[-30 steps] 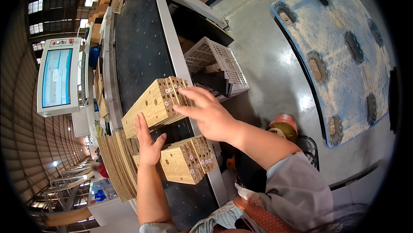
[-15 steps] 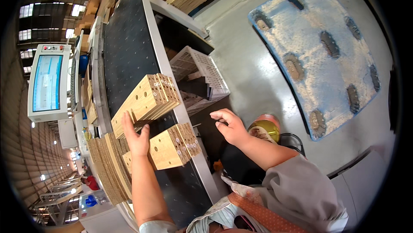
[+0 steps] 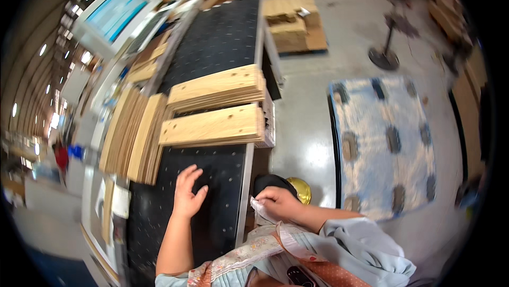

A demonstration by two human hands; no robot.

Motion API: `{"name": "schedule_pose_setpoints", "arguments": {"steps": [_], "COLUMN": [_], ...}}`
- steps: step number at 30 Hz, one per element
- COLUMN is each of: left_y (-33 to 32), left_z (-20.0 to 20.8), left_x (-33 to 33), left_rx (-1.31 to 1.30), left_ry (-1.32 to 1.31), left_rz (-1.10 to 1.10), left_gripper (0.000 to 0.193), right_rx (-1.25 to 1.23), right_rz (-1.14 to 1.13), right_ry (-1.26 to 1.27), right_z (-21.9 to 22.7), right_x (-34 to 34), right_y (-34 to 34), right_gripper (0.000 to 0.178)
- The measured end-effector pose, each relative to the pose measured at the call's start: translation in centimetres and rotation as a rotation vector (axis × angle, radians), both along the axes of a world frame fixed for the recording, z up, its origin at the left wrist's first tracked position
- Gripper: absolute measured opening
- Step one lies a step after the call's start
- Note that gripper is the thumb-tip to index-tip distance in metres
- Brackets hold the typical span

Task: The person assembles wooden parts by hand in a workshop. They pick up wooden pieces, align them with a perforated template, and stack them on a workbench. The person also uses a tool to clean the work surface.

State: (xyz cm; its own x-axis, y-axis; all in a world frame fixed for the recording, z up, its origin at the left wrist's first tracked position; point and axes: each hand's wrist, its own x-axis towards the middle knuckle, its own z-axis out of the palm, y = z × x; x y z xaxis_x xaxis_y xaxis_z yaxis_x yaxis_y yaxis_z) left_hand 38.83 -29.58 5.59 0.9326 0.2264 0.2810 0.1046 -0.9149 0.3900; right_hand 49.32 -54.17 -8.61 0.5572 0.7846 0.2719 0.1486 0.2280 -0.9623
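Observation:
My left hand (image 3: 189, 191) hovers with fingers spread over the black table (image 3: 212, 165), holding nothing. Just beyond it lies a short stack of pale wooden boards (image 3: 212, 125), drilled with holes near the ends. A second stack of similar boards (image 3: 214, 84) sits behind it. Left of both, more boards (image 3: 144, 139) stand packed side by side on edge. At the table's right edge, my right hand (image 3: 280, 203) is closed on the pale edge of my apron (image 3: 261, 211); its fingertips are partly hidden.
A worn blue pallet (image 3: 389, 173) lies on the floor at right, with a pedestal fan (image 3: 384, 58) beyond it. Stacked cardboard (image 3: 289, 31) rests past the table's far right side. A monitor (image 3: 115, 11) stands at the far left. A yellow round object (image 3: 301, 189) is beside my right hand.
My view has swung round. My left hand has come away from the board stacks and is over the bare tabletop. My right hand has drawn in toward my body and closed on the apron.

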Motion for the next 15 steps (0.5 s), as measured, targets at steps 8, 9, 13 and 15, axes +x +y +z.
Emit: {"name": "schedule_pose_setpoints", "arguments": {"steps": [8,9,13,15], "left_y": [-5.4,-6.5,-11.8,-13.9], "left_z": [-4.4,-5.3,-6.5,-7.6], "left_x": [-24.0,-26.3,-31.5,-32.6], "left_rx": [-0.722,-0.884,-1.079,-1.13], "left_ry": [-0.158,-0.22,-0.518,-0.664], "left_rz": [0.499,0.564,0.722,0.767], "left_gripper": [0.04,0.039,0.035,0.033], "right_rx": [0.022,0.057,-0.279,-0.642], "right_rz": [0.196,0.135,-0.109,-0.176], "right_ry": [-0.744,-0.866,-1.1,-1.203], "right_z": [6.6,7.6,11.0,13.6], "right_x": [-0.1,1.4,7.4,8.0], "right_y": [6.5,8.3,16.7,19.8], "right_gripper": [0.036,0.042,0.083,0.102]}}
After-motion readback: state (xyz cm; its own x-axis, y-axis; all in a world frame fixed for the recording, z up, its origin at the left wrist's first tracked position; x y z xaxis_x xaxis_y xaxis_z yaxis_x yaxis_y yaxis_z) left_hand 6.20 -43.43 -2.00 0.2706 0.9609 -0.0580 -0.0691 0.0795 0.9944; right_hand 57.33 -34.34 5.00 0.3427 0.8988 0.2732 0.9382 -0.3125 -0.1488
